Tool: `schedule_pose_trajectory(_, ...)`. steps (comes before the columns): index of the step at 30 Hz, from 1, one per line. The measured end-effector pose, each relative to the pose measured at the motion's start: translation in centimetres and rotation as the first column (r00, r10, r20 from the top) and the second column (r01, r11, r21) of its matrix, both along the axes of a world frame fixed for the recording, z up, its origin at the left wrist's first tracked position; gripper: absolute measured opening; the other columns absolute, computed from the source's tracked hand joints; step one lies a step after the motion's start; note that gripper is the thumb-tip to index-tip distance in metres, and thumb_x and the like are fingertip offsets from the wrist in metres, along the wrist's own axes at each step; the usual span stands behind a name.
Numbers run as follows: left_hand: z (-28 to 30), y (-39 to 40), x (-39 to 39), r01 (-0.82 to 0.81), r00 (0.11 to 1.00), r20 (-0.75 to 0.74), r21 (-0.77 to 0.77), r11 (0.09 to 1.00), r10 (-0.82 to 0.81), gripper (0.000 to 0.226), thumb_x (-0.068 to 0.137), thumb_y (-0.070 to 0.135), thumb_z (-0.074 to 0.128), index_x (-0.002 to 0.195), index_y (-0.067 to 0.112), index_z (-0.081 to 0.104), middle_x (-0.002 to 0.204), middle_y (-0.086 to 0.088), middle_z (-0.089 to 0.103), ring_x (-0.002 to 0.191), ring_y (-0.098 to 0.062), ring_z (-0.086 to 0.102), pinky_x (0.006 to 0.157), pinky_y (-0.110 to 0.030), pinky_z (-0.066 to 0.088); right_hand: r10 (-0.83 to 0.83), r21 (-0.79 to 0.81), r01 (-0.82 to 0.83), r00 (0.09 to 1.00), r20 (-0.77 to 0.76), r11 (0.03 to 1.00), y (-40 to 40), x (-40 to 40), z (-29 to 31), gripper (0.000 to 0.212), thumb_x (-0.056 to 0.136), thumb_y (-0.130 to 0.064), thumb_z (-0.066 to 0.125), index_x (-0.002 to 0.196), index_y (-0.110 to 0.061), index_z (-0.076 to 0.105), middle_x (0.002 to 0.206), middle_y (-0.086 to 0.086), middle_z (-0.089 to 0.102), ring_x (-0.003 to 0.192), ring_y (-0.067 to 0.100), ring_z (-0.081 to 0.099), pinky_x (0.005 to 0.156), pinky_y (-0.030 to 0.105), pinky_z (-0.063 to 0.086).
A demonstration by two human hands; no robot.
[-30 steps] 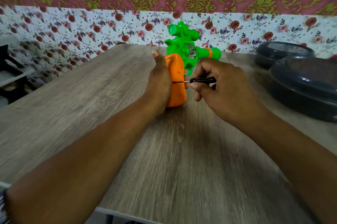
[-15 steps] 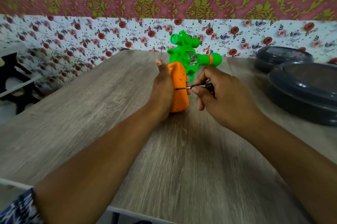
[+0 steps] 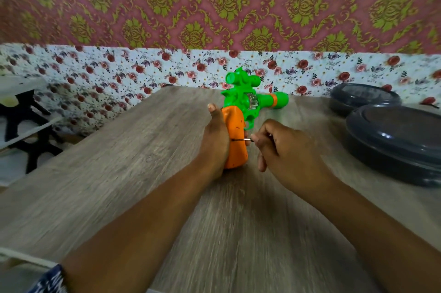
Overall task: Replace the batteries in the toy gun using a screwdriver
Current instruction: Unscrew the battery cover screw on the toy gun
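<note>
A: Nearest the toy gun, what sits on the tabletop?

B: Bare wood grain between both forearms, running back to the near edge.

A: And the hands?

B: The left hand wraps the orange handle from the gun's left, thumb raised along it. The right hand, just right of the handle, has its grip pinched on the screwdriver, whose thin shaft lies level and meets the handle's side.

A: Which way does the gun point?

B: It stands on its butt, long axis upright, green barrel aimed right. No writing readable. Right of it sit two dark lidded containers; behind, the floral wall.
</note>
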State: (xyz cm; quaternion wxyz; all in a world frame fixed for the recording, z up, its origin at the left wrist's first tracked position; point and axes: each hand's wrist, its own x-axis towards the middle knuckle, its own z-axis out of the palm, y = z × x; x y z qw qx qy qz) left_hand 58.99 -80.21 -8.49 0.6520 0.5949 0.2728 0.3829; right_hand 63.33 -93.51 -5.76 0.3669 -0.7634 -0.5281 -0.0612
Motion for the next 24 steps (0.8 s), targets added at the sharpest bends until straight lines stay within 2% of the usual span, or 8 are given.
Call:
schedule_pose_trajectory(2,-0.08,0.08,0.02,0.009,1.000,0.009,-0.027,1.000,-0.009,0.057,0.096,0.055,0.011,0.083,0.026,0.059,0.054,0.005,0.065,0.050,-0.005,0.064,0.062,-0.027,0.053,0.030,0.021,-0.030,1.000,-0.003,0.999,-0.06,-0.03,0.13,0.014,0.090,-0.024,0.052,0.077,-0.021,0.048,0.062,-0.001,0.066,0.060,0.011,0.061,0.066,0.036,0.050)
schedule_pose_trajectory(5,-0.13,0.11,-0.13,0.061,0.998,0.014,-0.045,0.997,-0.060,0.071,0.092,0.062,0.010,0.115,0.016,0.058,0.079,-0.004,0.071,0.076,-0.021,0.069,0.083,-0.045,0.055,0.052,0.063,-0.048,0.997,-0.065,0.997,-0.18,0.15,0.22,0.013,0.087,-0.017,0.058,0.077,-0.022,0.051,0.061,-0.003,0.065,0.061,0.007,0.061,0.067,0.029,0.049)
schedule_pose_trajectory(8,-0.42,0.42,0.04,0.044,0.999,-0.008,-0.020,0.999,-0.044,0.069,0.091,0.062,0.008,0.117,0.017,0.053,0.074,0.000,0.070,0.070,-0.016,0.070,0.080,-0.041,0.055,0.075,0.080,-0.065,0.989,-0.129,0.995,-0.07,0.23,-0.01,0.009,0.089,-0.019,0.056,0.080,-0.021,0.054,0.063,-0.004,0.065,0.065,0.004,0.060,0.064,0.018,0.045)
schedule_pose_trajectory(11,-0.49,0.37,0.08,0.024,1.000,-0.020,-0.016,1.000,-0.024,0.063,0.093,0.058,0.008,0.115,0.020,0.054,0.053,0.009,0.068,0.049,-0.004,0.065,0.059,-0.025,0.051,0.022,0.034,-0.019,0.994,-0.108,0.999,-0.01,0.12,-0.27,0.026,0.090,-0.041,0.040,0.085,-0.018,0.050,0.069,0.001,0.066,0.058,0.012,0.057,0.061,0.030,0.046)
schedule_pose_trajectory(15,-0.55,0.38,0.26,0.082,0.996,0.035,-0.060,0.995,-0.080,0.090,0.077,0.075,0.014,0.127,0.011,0.052,0.066,0.000,0.072,0.064,-0.019,0.069,0.083,-0.048,0.055,-0.037,-0.036,0.038,0.999,0.010,0.999,-0.14,0.38,-0.20,0.036,0.091,-0.048,0.028,0.082,-0.019,0.049,0.067,0.003,0.066,0.057,0.019,0.058,0.063,0.041,0.051)
schedule_pose_trajectory(19,-0.62,0.56,0.25,0.010,1.000,0.020,-0.019,1.000,-0.010,0.067,0.091,0.061,0.010,0.111,0.018,0.058,0.055,0.006,0.069,0.055,-0.011,0.067,0.072,-0.036,0.054,-0.011,-0.027,0.012,1.000,0.020,1.000,-0.06,0.34,-0.01,0.016,0.093,-0.034,0.045,0.083,-0.021,0.047,0.072,0.000,0.067,0.063,0.017,0.059,0.067,0.040,0.051)
schedule_pose_trajectory(22,-0.57,0.46,0.09,0.016,1.000,0.001,-0.002,1.000,-0.016,0.058,0.094,0.058,0.008,0.084,0.029,0.057,0.063,0.002,0.068,0.065,-0.015,0.065,0.073,-0.033,0.052,0.039,0.028,-0.038,0.999,-0.037,0.999,-0.16,0.04,0.32,0.010,0.089,-0.023,0.055,0.082,-0.026,0.048,0.069,-0.006,0.065,0.067,0.012,0.062,0.069,0.039,0.051)
schedule_pose_trajectory(24,-0.47,0.38,-0.01,0.024,1.000,-0.007,-0.016,1.000,-0.024,0.053,0.094,0.056,0.008,0.084,0.031,0.052,0.071,0.002,0.066,0.064,-0.011,0.065,0.070,-0.030,0.051,0.064,0.062,-0.058,0.993,-0.101,0.996,-0.14,-0.07,0.29,0.008,0.087,-0.019,0.057,0.083,-0.023,0.051,0.065,-0.005,0.065,0.064,0.007,0.062,0.071,0.039,0.052)
